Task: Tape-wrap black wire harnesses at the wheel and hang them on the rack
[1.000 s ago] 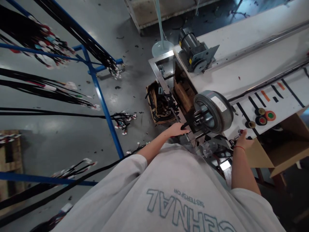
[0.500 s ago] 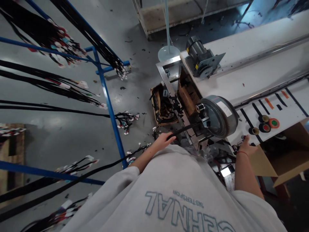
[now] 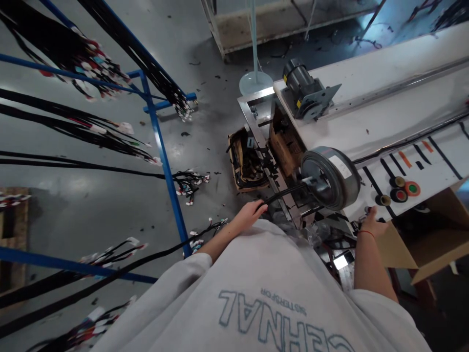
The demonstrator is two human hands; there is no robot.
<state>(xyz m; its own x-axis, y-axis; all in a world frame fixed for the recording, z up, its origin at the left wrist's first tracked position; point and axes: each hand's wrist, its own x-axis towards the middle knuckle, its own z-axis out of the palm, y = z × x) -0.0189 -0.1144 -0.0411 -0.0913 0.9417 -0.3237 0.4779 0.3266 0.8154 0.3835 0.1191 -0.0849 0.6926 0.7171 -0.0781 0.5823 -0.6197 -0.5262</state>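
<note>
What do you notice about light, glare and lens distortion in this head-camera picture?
Head view: glare washes out the grey floor and the white bench top; the blue rack and bench edges bow from a wide lens; the space under the bench at lower right is in deep shadow; the left hand on the black cable looks slightly soft.

A black cable [image 3: 284, 194] runs taut from the grey reel [image 3: 330, 177] toward the left.

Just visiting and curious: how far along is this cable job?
Done: many black wire bundles hang on the blue metal rack. In hand: the left hand holds a black cable by the grey metal drum; the right hand rests at the table edge. What remains can't be told.
</note>
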